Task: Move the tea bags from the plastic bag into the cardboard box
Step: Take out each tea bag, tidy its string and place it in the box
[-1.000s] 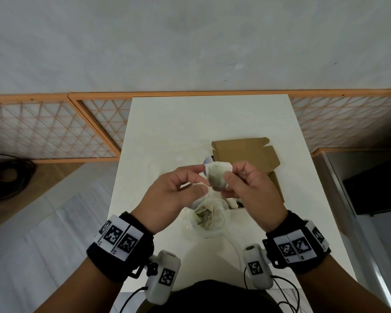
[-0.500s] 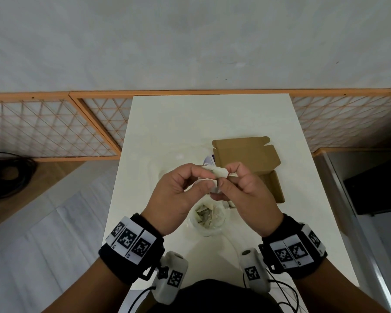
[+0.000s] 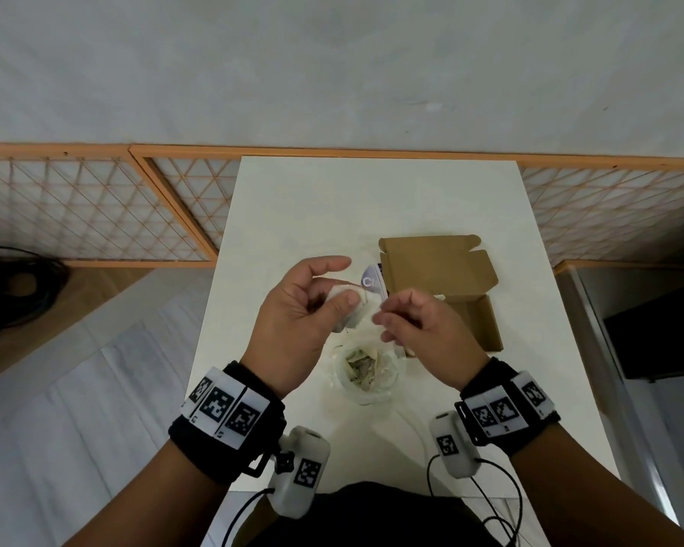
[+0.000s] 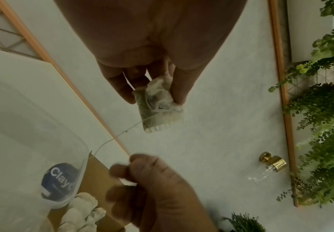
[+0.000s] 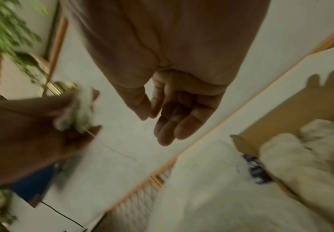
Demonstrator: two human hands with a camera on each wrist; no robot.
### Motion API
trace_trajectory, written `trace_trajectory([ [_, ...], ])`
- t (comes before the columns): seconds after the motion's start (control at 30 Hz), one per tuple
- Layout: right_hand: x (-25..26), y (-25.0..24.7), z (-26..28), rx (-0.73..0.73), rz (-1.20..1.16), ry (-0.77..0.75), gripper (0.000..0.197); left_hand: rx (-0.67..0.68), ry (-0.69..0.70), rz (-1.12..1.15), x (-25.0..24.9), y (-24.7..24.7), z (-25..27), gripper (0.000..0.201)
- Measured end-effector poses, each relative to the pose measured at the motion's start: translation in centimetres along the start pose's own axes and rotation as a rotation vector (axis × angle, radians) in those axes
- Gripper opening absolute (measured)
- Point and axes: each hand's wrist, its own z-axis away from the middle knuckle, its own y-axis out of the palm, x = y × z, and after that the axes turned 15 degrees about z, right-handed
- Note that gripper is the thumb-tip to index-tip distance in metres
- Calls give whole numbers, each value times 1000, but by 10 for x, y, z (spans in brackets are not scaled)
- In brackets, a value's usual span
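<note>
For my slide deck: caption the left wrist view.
Left hand pinches a crumpled white tea bag; right hand draws its thin string taut.

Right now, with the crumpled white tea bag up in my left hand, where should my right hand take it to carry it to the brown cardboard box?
Probably pinch the free lower body of the crumpled white tea bag, coming from below. The left hand holds only its top, and its thin string runs taut to the right hand.

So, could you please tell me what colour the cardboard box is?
The cardboard box is plain brown, unprinted; the head view shows it best.
</note>
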Motion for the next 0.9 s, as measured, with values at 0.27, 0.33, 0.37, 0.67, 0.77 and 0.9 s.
trace_trajectory([
  [0.27,-85,56,-32,170,638,73,9,-28,-21,-2,3,-29,20,16],
  [0.33,-92,71,-35,226,814,32,13,-47,-10,-47,5,-36,25,14],
  [0.37,-94,78,-36,244,892,12,18,-58,-9,-64,5,-39,28,15],
  [0.67,-96,125,-42,97,1016,6,32,-115,-51,-109,6,-54,42,14],
  [0.77,-97,128,-44,84,1006,54,23,-108,-60,-117,4,-54,44,11],
  [0.9,-87,111,-40,122,772,99,23,-118,-63,-120,3,-55,43,11],
])
